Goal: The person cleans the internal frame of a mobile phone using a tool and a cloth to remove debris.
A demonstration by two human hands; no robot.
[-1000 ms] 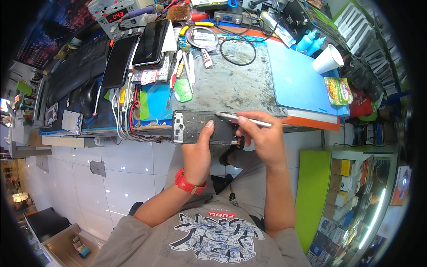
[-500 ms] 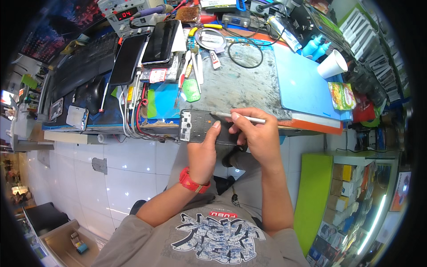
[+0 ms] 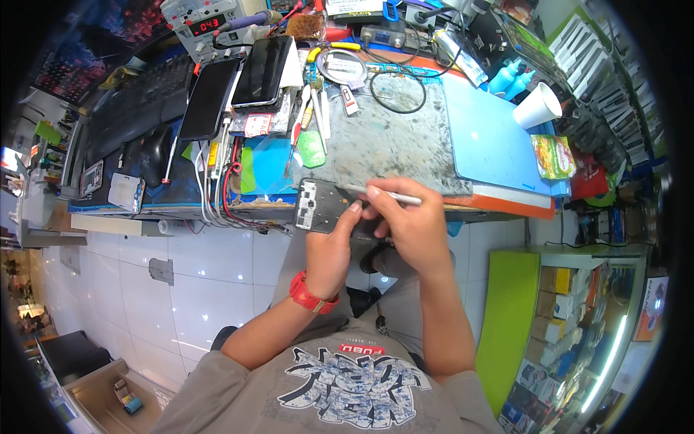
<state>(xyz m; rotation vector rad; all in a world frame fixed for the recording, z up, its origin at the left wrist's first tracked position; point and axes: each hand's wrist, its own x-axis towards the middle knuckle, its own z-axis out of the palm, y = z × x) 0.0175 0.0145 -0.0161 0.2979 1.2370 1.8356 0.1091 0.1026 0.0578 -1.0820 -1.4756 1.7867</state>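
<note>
Two hands on one dark phone frame point(image 3: 323, 205), located at near edge of bench point(image 3: 260, 211), just beside gray mat point(image 3: 397, 148); propped on edge or held clear, cannot tell

Left hand point(image 3: 332, 242): gripping near long side, thumb across upper face, other fingers hidden beneath

Right hand point(image 3: 408, 220): pinching slim pale pen-like tool point(image 3: 410, 199) between thumb and fingers; tip toward far long side, contact too small to tell

Progress, as judged: opened already, with dark inner face and pale left-end section bare; tool work apparently mid-course

Remaining: back uncovered; amount left, unclear from this view

Nearby, left of mat: black phone point(image 3: 210, 99), green flat piece point(image 3: 311, 148), both untouched
</note>
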